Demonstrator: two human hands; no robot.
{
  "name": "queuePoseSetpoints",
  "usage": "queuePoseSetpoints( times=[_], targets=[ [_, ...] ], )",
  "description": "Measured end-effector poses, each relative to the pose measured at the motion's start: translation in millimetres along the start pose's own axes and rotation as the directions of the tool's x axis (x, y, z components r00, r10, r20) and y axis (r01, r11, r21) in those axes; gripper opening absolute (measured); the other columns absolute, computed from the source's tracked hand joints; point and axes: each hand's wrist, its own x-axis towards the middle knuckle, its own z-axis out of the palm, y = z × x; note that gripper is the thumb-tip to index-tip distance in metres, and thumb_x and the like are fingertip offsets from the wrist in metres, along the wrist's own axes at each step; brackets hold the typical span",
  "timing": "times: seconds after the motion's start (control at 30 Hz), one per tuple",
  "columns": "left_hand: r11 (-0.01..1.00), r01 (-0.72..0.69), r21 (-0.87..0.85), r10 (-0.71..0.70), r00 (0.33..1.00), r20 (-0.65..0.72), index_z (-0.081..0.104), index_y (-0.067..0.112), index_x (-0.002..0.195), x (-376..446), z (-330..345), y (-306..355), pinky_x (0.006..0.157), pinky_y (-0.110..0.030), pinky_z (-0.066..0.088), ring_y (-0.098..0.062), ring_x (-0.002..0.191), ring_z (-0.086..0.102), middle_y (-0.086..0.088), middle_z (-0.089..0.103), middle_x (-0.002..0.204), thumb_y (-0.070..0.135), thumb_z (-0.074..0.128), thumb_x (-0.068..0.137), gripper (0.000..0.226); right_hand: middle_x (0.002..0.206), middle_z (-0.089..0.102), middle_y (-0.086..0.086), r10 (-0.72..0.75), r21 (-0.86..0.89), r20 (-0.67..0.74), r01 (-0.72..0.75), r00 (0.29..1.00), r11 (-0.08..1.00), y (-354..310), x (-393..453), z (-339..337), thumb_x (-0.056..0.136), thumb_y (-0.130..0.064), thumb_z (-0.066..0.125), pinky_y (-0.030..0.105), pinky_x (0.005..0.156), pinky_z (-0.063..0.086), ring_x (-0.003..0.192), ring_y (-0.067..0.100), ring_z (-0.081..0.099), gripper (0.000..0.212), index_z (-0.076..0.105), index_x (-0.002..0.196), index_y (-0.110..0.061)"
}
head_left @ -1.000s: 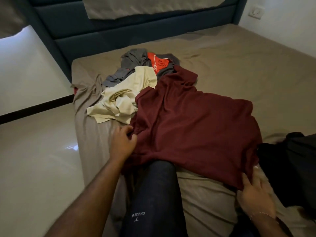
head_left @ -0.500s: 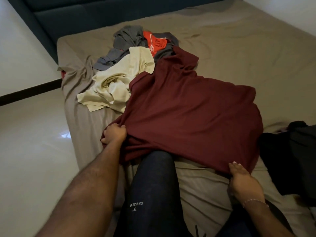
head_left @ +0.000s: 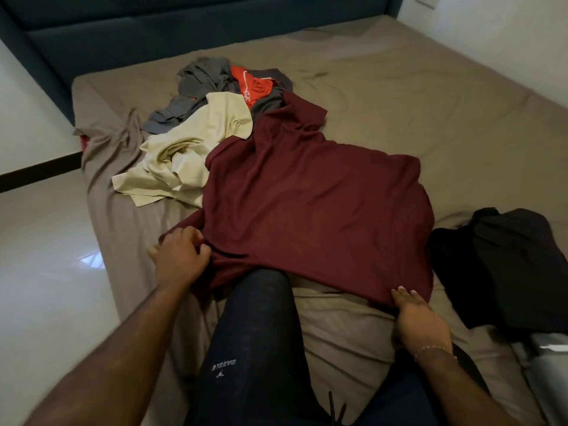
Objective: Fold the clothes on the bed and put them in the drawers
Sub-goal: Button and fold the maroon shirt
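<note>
Head view, fig.: maroon T-shirt (head_left: 316,210) spread roughly flat on the bed (head_left: 430,103), partly draped over the person's knee (head_left: 261,302) at 6 o'clock. Long axis runs from the hem at approx. 5 o'clock to the collar end at approx. 12 o'clock, slightly skewed.

Left hand (head_left: 179,256) sits at the shirt's 8 o'clock corner, fingers (head_left: 196,233) curled into bunched cloth w/ a fold pinched. Right hand (head_left: 415,312) lies at the 5 o'clock hem corner, fingers (head_left: 402,292) fairly straight, tips at or just under the edge; whether they pinch it cannot be told. Both hands thus touch the near edge, shirt extending away from both. Judgement: next move is prob. a tug to flatten, or a fold along the long axis; left hand has the firmer hold.

Remaining pile at 11–12 o'clock: cream garment (head_left: 184,161) touching the maroon shirt's left edge, and grey garment (head_left: 203,81) w/ orange-red panel (head_left: 252,87) behind it, the maroon collar end overlapping it. Black garment (head_left: 498,265) lies just beside the shirt at 3 o'clock.

Containers: no drawers in view; nothing seen stowed. Task judged early.
</note>
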Motion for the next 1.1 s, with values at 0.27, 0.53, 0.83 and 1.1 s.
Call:
queuePoseSetpoints(
  times=[0.27,0.53,0.83,1.1],
  targets=[
    [0.950,-0.258,-0.177,0.283,0.949,0.137,0.029,0.034,0.162,-63.2,30.6,14.1,0.075,-0.036,0.058,-0.016,0.092,0.071,0.011,0.056,0.142,0.016,0.076,0.087,0.090,0.134,0.068,0.015,0.049,0.387,-0.197,0.032,0.979,0.921,-3.7,-6.3,-0.1,0.088,0.012,0.062,0.037,0.111,0.045,0.129,0.031,0.062,0.044,0.071,0.128,-0.004],
    [0.954,-0.164,-0.250,0.160,0.986,-0.035,0.074,0.004,0.102,-21.9,13.7,33.1,0.086,-0.042,0.052,-0.034,0.093,0.068,-0.014,0.069,0.100,-0.002,0.069,0.091,0.013,0.069,0.065,0.001,0.263,0.560,-0.182,-0.120,0.948,0.820,1.8,15.0,-36.9,0.087,-0.005,0.066,0.031,0.070,0.048,0.070,0.028,0.066,0.017,0.073,0.087,-0.020],
    [0.953,-0.300,-0.038,0.302,0.936,0.183,0.061,0.011,0.133,142.5,-32.0,156.1,0.099,-0.048,0.049,-0.043,0.117,0.058,-0.020,0.050,0.139,0.023,0.063,0.093,0.042,0.106,0.072,0.014,0.300,0.642,-0.159,-0.133,0.941,0.755,-7.0,148.8,-131.0,0.092,-0.011,0.060,0.031,0.083,0.047,0.106,0.039,0.066,0.014,0.072,0.099,-0.013],
    [0.802,0.249,-0.544,-0.163,0.966,0.202,0.069,0.013,0.097,18.7,62.0,136.2,0.083,-0.037,0.053,-0.026,0.090,0.066,-0.009,0.069,0.097,0.020,0.067,0.087,0.012,0.147,0.044,0.021,0.542,0.726,-0.308,-0.174,0.782,0.665,-48.5,97.9,-57.0,0.075,-0.015,0.078,0.049,0.108,0.040,0.131,0.039,0.044,0.077,0.046,0.145,-0.008]
  ],
)
